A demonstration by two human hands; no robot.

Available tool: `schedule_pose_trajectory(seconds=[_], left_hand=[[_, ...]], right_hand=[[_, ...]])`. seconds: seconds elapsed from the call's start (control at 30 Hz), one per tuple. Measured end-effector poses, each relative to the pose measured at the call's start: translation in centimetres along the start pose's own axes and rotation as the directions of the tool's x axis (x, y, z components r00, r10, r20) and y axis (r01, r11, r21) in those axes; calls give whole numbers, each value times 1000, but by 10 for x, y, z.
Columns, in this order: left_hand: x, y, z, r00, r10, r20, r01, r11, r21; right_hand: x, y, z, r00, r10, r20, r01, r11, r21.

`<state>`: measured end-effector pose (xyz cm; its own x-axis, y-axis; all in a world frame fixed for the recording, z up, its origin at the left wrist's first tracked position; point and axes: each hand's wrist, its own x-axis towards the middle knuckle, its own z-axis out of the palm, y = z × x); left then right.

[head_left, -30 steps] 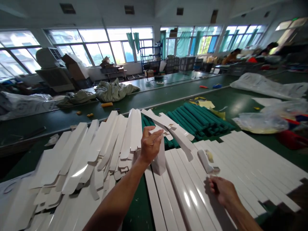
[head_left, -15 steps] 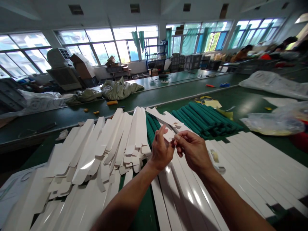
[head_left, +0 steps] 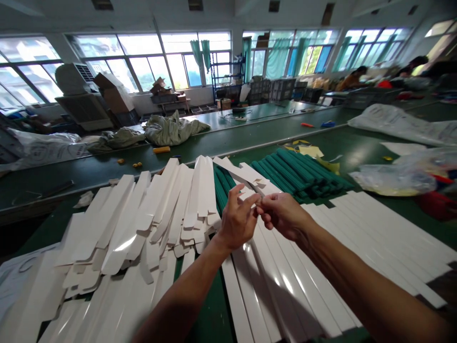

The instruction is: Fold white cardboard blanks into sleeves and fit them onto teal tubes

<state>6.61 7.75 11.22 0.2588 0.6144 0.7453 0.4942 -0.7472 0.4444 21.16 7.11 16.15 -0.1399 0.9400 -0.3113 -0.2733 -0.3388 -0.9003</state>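
Note:
My left hand (head_left: pixel 237 220) and my right hand (head_left: pixel 283 215) meet fingertip to fingertip above the table, both pinching at one small spot. What sits in the pinch is too small to make out. Under the hands lie long white flat carton blanks (head_left: pixel 357 228) side by side in a row. A loose heap of white folded carton pieces (head_left: pixel 143 224) spreads out to the left of my left hand. Behind the hands is a stack of dark green rods (head_left: pixel 303 174).
The green table (head_left: pixel 360 152) runs far back, with a second long table (head_left: pixel 221 138) behind it. Clear plastic bags (head_left: pixel 392 178) lie at the right, grey sacks (head_left: pixel 171 128) at the back. People sit at the far right (head_left: pixel 352 78).
My right hand rose from the row of blanks, leaving a small tool there, and joined my left hand. The white piece my left hand held up is no longer seen.

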Motion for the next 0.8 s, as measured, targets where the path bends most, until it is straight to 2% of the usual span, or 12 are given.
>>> schedule_pose_trajectory(seconds=[0.1, 0.2, 0.27, 0.33, 0.37, 0.43, 0.5, 0.53, 0.6, 0.67, 0.73, 0.8], left_hand=[[4, -4, -9, 994, 13, 113, -5, 997, -73], [6, -5, -17, 987, -6, 163, 28, 991, -132], [4, -6, -20, 983, -18, 183, 50, 984, -171], [-2, -6, -18, 981, -36, 188, 73, 978, -193], [-5, -7, -16, 982, -63, 179, 96, 978, -184], [-13, -9, -8, 981, -155, 120, 170, 977, -127], [-18, -12, -2, 967, -255, 9, 255, 965, -65], [-20, -12, -1, 959, -281, -45, 279, 959, -49], [-22, -10, -6, 949, -292, -116, 290, 956, -38], [-27, -6, -19, 943, -302, -138, 303, 953, -17], [-40, -4, -33, 923, -366, -116, 372, 927, 43], [-64, -6, -43, 898, -439, -43, 440, 886, 146]], right_hand=[[0, 13, 0, 989, -143, -29, 143, 990, 2], [7, 37, -1, 948, -279, -153, 264, 958, -112], [17, 54, -5, 899, -371, -232, 307, 913, -270], [30, 71, -12, 829, -501, -248, 348, 810, -472], [36, 79, -15, 794, -567, -217, 367, 733, -573], [47, 97, -20, 755, -653, -57, 417, 546, -727], [50, 117, -21, 734, -664, 143, 480, 358, -801], [48, 127, -18, 729, -653, 207, 486, 281, -827], [37, 145, -6, 743, -625, 239, 439, 186, -879], [15, 158, 12, 781, -584, 219, 380, 167, -910], [-11, 169, 33, 854, -477, 208, 352, 236, -906], [-34, 181, 49, 943, -288, 167, 269, 360, -894]])
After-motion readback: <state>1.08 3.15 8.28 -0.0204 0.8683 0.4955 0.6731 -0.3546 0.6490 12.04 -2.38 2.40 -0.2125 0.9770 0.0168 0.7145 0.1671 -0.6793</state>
